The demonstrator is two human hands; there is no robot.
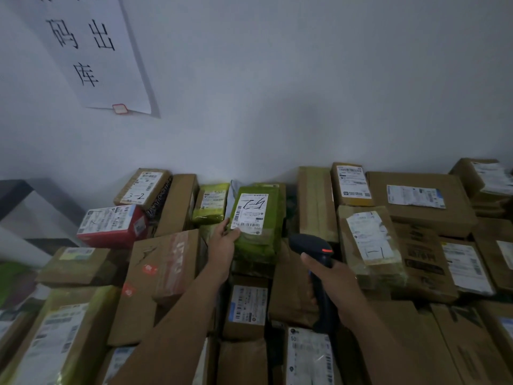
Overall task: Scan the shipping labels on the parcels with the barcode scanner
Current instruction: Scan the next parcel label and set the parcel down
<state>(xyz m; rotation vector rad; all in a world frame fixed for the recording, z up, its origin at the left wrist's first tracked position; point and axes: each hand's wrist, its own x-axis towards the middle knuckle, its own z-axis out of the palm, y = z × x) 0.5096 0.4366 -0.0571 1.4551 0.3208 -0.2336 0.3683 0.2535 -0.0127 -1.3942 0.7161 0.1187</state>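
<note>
Closest to us, a pile of parcels (pixel 166 276) is filling the whole foreground. Most are lying flat with their labels turned up, presumably so each can be read without digging. Just above them our right hand (pixel 337 282) is wrapping its fingers (pixel 312 290) fully round the handle of the barcode scanner (pixel 306 243), thumb lying along the top. It is aiming the head up and to the left; we cannot tell whether the trigger is being pressed.

A little farther on, our left hand (pixel 223 241) is pinching the lower left corner of a green parcel (pixel 261 245), thumb on the front and the other fingers hidden behind it. We are tipping that parcel up off the pile so its shipping label (pixel 249 213) is facing both us and the scanner, which is sitting just beside it without touching. We are judging this to be the aiming step, with the barcodes along the label's lower edge the likely target.

Behind, a red box (pixel 111 226) and more brown boxes (pixel 177 204) are leaning against the wall (pixel 305 107), where a paper sign (pixel 91 51) is hanging.
</note>
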